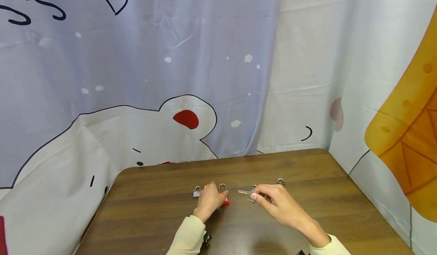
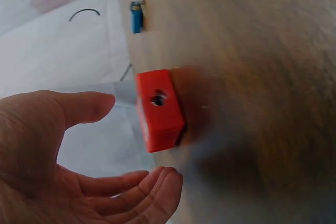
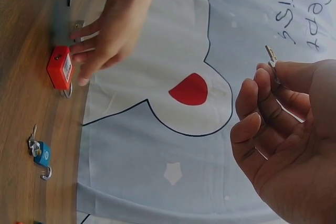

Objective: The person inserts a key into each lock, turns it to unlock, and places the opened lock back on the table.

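A red padlock point(image 1: 225, 199) lies on the wooden table, its shackle toward the back; its keyhole end faces the camera in the left wrist view, where the red padlock point(image 2: 160, 109) sits between the thumb and fingers. My left hand point(image 1: 210, 200) is beside it, fingers apart and relaxed, not closed around it. My right hand point(image 1: 280, 205) pinches a small key point(image 1: 244, 192) between thumb and forefinger, above the table to the right. In the right wrist view the key point(image 3: 271, 54) points up from the fingertips of my right hand point(image 3: 289, 129).
A silver padlock point(image 1: 197, 192) lies left of my left hand. A blue padlock point(image 3: 42, 153) with keys in it lies right of the red one, partly hidden in the head view. Another padlock point(image 1: 280, 181) lies farther right. A patterned curtain hangs behind the table.
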`<state>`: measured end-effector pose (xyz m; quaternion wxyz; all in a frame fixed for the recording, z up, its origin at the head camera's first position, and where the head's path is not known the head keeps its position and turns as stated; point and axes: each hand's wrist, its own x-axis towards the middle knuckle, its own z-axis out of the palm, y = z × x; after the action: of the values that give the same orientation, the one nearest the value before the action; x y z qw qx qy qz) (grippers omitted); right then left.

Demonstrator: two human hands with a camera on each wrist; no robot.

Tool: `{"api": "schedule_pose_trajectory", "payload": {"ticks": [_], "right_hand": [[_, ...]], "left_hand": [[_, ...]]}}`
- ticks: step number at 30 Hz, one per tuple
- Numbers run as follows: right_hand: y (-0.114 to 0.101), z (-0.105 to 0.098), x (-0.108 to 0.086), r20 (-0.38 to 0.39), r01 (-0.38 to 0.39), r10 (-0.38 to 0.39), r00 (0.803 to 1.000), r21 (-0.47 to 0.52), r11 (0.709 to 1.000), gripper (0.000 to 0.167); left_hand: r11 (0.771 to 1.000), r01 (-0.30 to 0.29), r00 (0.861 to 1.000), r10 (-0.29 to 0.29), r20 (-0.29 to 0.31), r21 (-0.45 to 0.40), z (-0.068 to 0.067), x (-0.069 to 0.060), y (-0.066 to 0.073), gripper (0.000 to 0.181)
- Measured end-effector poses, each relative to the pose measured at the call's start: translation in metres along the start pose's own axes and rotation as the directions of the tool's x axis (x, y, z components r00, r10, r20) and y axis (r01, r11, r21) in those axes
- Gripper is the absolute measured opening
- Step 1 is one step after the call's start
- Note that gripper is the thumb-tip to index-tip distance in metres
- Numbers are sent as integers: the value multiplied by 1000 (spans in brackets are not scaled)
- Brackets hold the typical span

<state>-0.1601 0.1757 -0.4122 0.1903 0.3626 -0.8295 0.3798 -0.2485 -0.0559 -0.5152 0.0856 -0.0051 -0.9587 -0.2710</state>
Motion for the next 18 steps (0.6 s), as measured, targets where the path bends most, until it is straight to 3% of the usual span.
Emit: {"api": "schedule_pose_trajectory", "payload": {"ticks": [14, 18], "right_hand": [[2, 1, -2, -3, 16, -16, 1000, 16, 1000, 19], [3, 2, -1, -6, 19, -19, 1000, 10, 1000, 20]], "left_hand": [[999, -7, 999, 5, 48, 38, 14, 6, -4, 30], [999, -17, 998, 14, 57, 44, 15, 7, -3, 31]]}}
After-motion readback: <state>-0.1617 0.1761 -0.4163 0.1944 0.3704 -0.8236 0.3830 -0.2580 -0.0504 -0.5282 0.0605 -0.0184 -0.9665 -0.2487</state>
